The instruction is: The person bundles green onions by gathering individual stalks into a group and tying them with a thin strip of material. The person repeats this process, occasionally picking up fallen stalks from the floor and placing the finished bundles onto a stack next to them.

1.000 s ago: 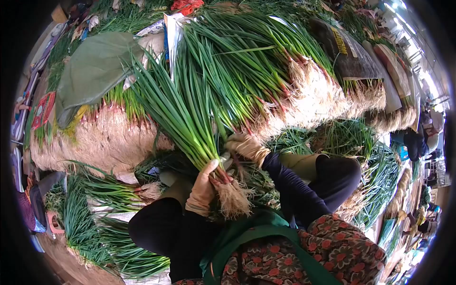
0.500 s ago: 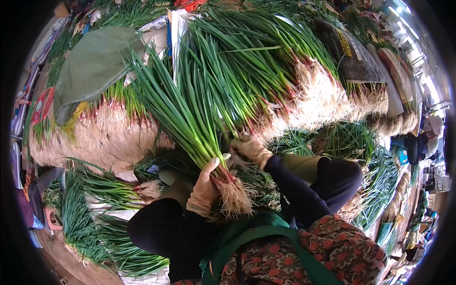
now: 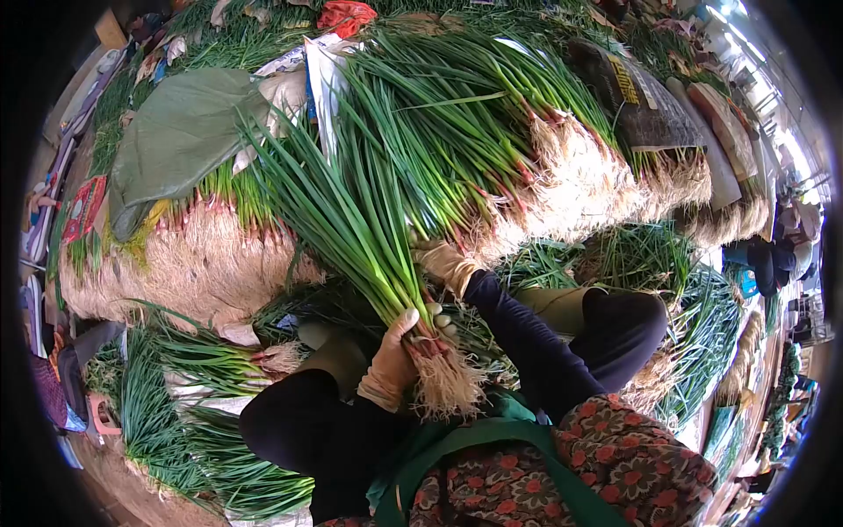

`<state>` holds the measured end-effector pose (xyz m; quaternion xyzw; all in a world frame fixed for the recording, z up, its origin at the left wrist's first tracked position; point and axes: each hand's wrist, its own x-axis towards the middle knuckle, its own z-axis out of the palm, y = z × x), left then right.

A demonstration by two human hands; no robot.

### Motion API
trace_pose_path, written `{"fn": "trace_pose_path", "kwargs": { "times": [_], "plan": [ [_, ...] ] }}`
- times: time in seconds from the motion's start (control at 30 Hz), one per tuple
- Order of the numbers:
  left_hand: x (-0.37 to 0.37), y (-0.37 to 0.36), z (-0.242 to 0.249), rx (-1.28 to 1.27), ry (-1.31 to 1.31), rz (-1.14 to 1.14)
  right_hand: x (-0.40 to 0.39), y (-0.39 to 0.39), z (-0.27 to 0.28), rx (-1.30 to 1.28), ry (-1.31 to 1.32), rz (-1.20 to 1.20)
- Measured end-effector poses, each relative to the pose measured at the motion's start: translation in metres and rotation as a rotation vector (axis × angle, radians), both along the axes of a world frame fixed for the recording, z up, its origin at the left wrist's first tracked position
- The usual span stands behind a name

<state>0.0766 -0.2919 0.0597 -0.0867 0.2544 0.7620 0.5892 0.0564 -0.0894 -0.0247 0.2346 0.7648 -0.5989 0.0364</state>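
Note:
My left hand (image 3: 392, 362), in a pale glove, is closed around the lower stalks of a bunch of green onions (image 3: 379, 263). The bunch leans up and to the left, its pale roots (image 3: 448, 385) hanging below the hand over my lap. My right hand (image 3: 446, 267), gloved too, is at the right side of the bunch, beside the stalks of the big pile (image 3: 492, 158). Its fingers are curled and their tips are hidden among the leaves, so what they grip cannot be made out.
Stacked green onions with matted roots (image 3: 176, 268) stand ahead on the left, partly under a green sheet (image 3: 189, 132). A dark sack (image 3: 645, 101) covers others at the right. Loose onions (image 3: 219, 356) lie beside my left knee. Another person (image 3: 777, 263) is at the far right.
My right hand has moved a little left, closer to the held bunch. My left hand and its bunch have shifted slightly right and down. The view has tilted a little.

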Motion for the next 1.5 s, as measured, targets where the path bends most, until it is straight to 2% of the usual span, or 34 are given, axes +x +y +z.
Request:
{"fn": "trace_pose_path", "kwargs": {
  "times": [0.03, 0.1, 0.13, 0.17, 0.23, 0.33, 0.43, 0.47, 0.5, 0.53, 0.6, 0.7, 0.73, 0.8, 0.83, 0.87, 0.93, 0.97, 1.0, 1.03, 1.1, 1.13, 1.2, 1.27, 1.3, 1.37, 1.4, 1.43, 1.5],
  "plan": [
    [0.004, -0.001, 0.004, -0.039, -0.004, 0.004, 0.002, -0.008, 0.007, -0.031, 0.027, -0.130],
    [0.003, -0.004, -0.003, -0.020, -0.001, -0.008, 0.017, -0.017, 0.012, -0.200, 0.121, -0.115],
    [0.000, -0.005, -0.017, 0.021, -0.002, -0.028, 0.027, -0.018, 0.040, -0.107, -0.043, 0.020],
    [-0.002, -0.006, -0.029, 0.066, -0.001, -0.050, 0.040, -0.012, 0.021, -0.225, 0.117, 0.203],
    [-0.008, 0.001, -0.028, -0.051, 0.054, -0.098, 0.053, -0.016, 0.034, 0.537, 0.101, 0.309],
    [-0.013, 0.002, -0.036, -0.136, 0.251, -0.173, 0.055, 0.000, 0.012, 0.226, -0.038, 0.162],
    [-0.012, -0.003, -0.030, -0.174, 0.142, -0.057, 0.050, 0.000, 0.027, -0.106, -0.107, -0.019],
    [-0.011, 0.005, -0.025, -0.182, 0.067, 0.033, 0.046, -0.006, 0.034, 0.010, -0.133, 0.062],
    [-0.013, 0.007, -0.029, -0.143, 0.109, 0.036, 0.040, -0.004, 0.029, 0.323, 0.089, 0.445],
    [-0.017, 0.009, -0.034, -0.100, 0.153, 0.045, 0.035, -0.020, 0.040, 0.213, -0.051, 0.295],
    [-0.025, 0.004, -0.035, -0.082, 0.219, 0.038, 0.019, -0.028, 0.038, 0.569, -0.051, 0.425],
    [-0.017, 0.005, -0.003, -0.184, 0.169, 0.185, 0.007, -0.022, 0.023, 0.533, 0.054, 0.099],
    [-0.021, -0.001, -0.001, -0.101, 0.312, 0.118, 0.006, -0.019, 0.006, 0.499, 0.148, -0.065],
    [-0.016, -0.005, 0.004, 0.038, 0.066, 0.199, 0.016, -0.004, -0.019, 0.067, 0.224, -0.194],
    [-0.013, -0.008, 0.004, 0.107, -0.057, 0.246, 0.024, -0.008, 0.004, -0.138, 0.143, -0.189],
    [-0.021, -0.019, -0.014, 0.120, 0.153, 0.130, 0.031, -0.012, 0.027, -0.339, 0.047, -0.202],
    [-0.020, -0.021, -0.010, 0.181, 0.049, 0.109, 0.044, -0.022, 0.069, -0.675, -0.104, -0.194],
    [-0.019, -0.020, -0.009, 0.213, -0.003, 0.098, 0.044, -0.029, 0.055, -0.894, -0.059, -0.138],
    [-0.016, -0.017, -0.008, 0.277, 0.072, 0.108, 0.043, -0.037, 0.049, -1.112, -0.040, -0.078],
    [-0.007, -0.006, -0.008, 0.293, -0.118, 0.200, 0.039, -0.042, 0.044, -0.929, -0.042, -0.200],
    [-0.006, -0.006, -0.011, 0.090, 0.143, 0.162, 0.042, -0.040, 0.095, -0.896, -0.294, -0.130],
    [-0.002, -0.007, 0.010, -0.037, 0.131, 0.144, 0.041, -0.037, 0.087, -0.678, -0.138, -0.034],
    [-0.003, -0.011, -0.001, -0.061, 0.115, 0.104, 0.041, -0.037, 0.008, -0.348, 0.227, 0.056],
    [-0.006, -0.011, -0.017, -0.083, 0.173, 0.039, 0.055, -0.053, 0.105, -0.265, -0.126, -0.007],
    [-0.004, -0.007, -0.009, -0.067, 0.094, 0.095, 0.057, -0.052, 0.084, -0.086, -0.026, 0.018],
    [-0.001, 0.002, 0.012, -0.045, -0.060, 0.203, 0.059, -0.056, 0.076, -0.647, -0.005, -0.149],
    [-0.003, 0.000, -0.004, 0.183, -0.110, 0.190, 0.053, -0.047, 0.028, -0.628, 0.187, -0.289],
    [-0.007, -0.004, -0.008, 0.284, -0.125, 0.164, 0.049, -0.038, -0.020, -0.591, 0.384, -0.405],
    [-0.006, -0.010, -0.002, 0.329, -0.148, 0.141, 0.063, 0.001, 0.005, -0.831, 0.034, -0.504]
  ]
}}
